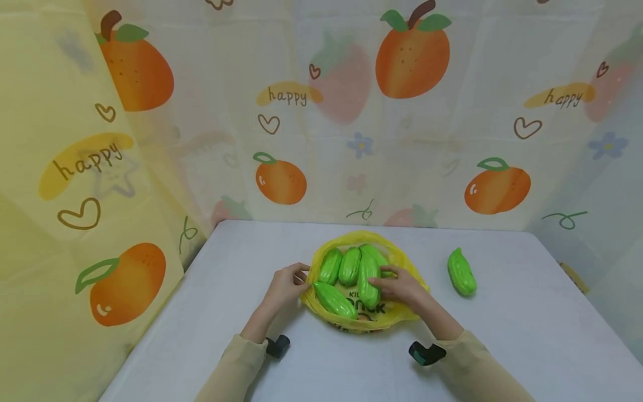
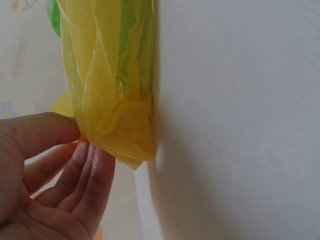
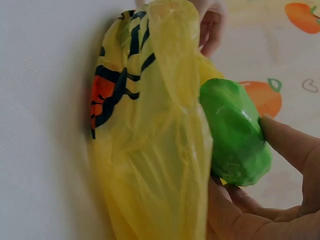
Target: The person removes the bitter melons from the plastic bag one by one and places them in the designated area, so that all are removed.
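Over bag (image 1: 403,261) | gourd (image 1: 369,273): axis fore-aft, tip uncertain | right grip (image 1: 402,287) pinching gourd; left grip (image 1: 286,286), bag

Curtained tabletop booth, fruit-print sheets (image 1: 331,139) on three sides, white table (image 1: 366,368)

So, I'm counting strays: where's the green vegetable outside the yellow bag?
In the head view, the loose green vegetable lies on the white table, to the right of the yellow bag.

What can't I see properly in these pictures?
- Head view: some print inside the yellow bag, covered by the held green vegetable.
- Left wrist view: green shapes, blurred by the bag; the bag's rest, cut off above.
- Head view: the sleeves' upper ends, cut off below.
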A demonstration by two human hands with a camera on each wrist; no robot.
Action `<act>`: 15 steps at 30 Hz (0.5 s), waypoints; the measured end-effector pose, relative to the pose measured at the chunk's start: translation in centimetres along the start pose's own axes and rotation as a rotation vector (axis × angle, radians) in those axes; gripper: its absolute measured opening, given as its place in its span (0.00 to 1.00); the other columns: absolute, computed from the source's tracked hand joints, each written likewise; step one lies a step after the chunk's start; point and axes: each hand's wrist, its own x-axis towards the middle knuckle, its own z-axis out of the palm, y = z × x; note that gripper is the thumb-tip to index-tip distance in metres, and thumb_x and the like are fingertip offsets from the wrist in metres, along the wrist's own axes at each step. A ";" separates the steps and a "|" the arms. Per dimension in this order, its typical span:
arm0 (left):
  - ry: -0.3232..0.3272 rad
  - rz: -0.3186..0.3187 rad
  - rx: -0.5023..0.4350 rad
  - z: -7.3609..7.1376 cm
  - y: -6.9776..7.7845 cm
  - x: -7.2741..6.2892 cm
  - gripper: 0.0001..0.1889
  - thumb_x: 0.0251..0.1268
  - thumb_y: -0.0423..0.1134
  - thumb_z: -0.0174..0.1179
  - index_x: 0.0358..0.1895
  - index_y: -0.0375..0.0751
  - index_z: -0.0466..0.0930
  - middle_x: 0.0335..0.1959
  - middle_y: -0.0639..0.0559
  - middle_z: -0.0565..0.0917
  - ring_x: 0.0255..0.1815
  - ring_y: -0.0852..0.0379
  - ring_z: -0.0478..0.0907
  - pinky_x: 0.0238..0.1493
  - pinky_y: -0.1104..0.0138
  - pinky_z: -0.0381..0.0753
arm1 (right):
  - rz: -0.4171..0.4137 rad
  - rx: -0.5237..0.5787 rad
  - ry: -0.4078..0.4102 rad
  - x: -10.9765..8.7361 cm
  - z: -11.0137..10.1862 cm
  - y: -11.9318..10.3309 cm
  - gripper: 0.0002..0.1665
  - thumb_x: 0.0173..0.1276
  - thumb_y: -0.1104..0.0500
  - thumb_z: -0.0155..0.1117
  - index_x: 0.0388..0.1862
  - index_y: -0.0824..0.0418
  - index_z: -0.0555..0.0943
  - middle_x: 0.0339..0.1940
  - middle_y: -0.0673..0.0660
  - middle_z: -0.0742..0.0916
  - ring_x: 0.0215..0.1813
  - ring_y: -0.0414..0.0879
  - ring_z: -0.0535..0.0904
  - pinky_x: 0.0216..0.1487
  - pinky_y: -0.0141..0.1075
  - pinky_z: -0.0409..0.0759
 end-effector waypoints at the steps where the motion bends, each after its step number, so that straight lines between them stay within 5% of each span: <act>1: -0.001 0.002 0.001 0.0 0.0 0.0 0.18 0.53 0.33 0.66 0.50 0.43 0.81 0.32 0.52 0.82 0.33 0.58 0.78 0.35 0.66 0.79 | -0.005 0.010 -0.001 0.0 -0.1 -0.1 0.45 0.63 0.54 0.66 0.70 0.72 0.56 0.59 0.76 0.74 0.54 0.61 0.79 0.52 0.45 0.80; 15: 0.005 0.020 0.002 -0.1 -0.2 0.1 0.18 0.53 0.32 0.66 0.50 0.43 0.81 0.31 0.53 0.82 0.32 0.59 0.78 0.34 0.66 0.79 | -0.055 0.012 0.016 -1.0 -2.3 -1.3 0.45 0.64 0.51 0.65 0.71 0.68 0.56 0.60 0.74 0.74 0.50 0.50 0.82 0.52 0.42 0.80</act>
